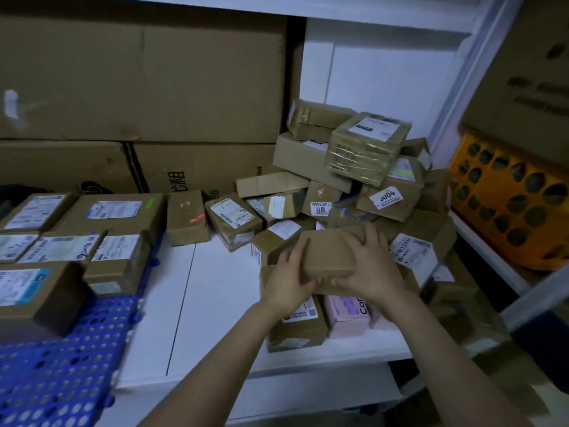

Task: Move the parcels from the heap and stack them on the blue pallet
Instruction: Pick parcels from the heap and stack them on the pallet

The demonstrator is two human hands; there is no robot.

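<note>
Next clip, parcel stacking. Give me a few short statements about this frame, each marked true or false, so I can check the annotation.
1. The left hand and the right hand both hold one plain brown parcel. True.
2. The blue pallet has no parcels on it yet. False: several labelled parcels already sit on it.
3. A pink box lies at the front of the heap, below the held parcel. True.
4. The yellow crate stands to the left of the pallet. False: it is on the far right, beyond the heap.
</note>
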